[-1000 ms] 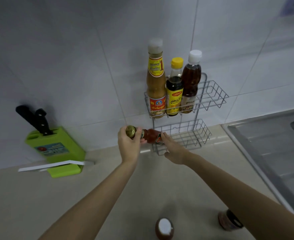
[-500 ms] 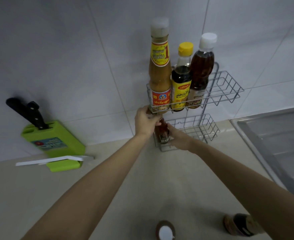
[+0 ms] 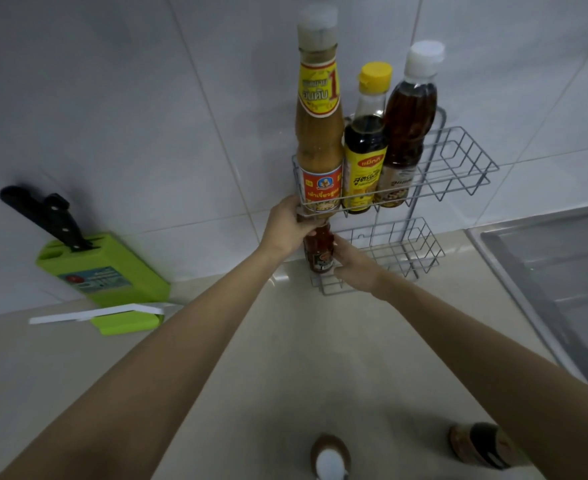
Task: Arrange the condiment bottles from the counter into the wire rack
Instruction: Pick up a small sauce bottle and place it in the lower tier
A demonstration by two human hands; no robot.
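A small red sauce bottle (image 3: 319,251) stands upright at the left end of the wire rack's lower shelf (image 3: 413,252). My left hand (image 3: 287,226) grips its top, under the upper shelf (image 3: 458,161). My right hand (image 3: 353,263) holds its base and right side. The upper shelf carries a tall tan sauce bottle (image 3: 318,133), a dark bottle with a yellow cap (image 3: 367,147) and a brown bottle with a white cap (image 3: 406,123). Two more bottles stand on the counter near me: a white-capped one (image 3: 330,457) and a dark one (image 3: 479,445) partly behind my right forearm.
A green knife block (image 3: 105,271) with black-handled knives stands at the left against the tiled wall, with a white strip (image 3: 95,311) lying in front of it. A steel sink (image 3: 555,271) lies at the right. Beige counter stretches between my arms.
The red bottle went from lying tilted in front of the rack to standing upright inside the lower shelf. Both hands moved in with it, and the camera came closer.
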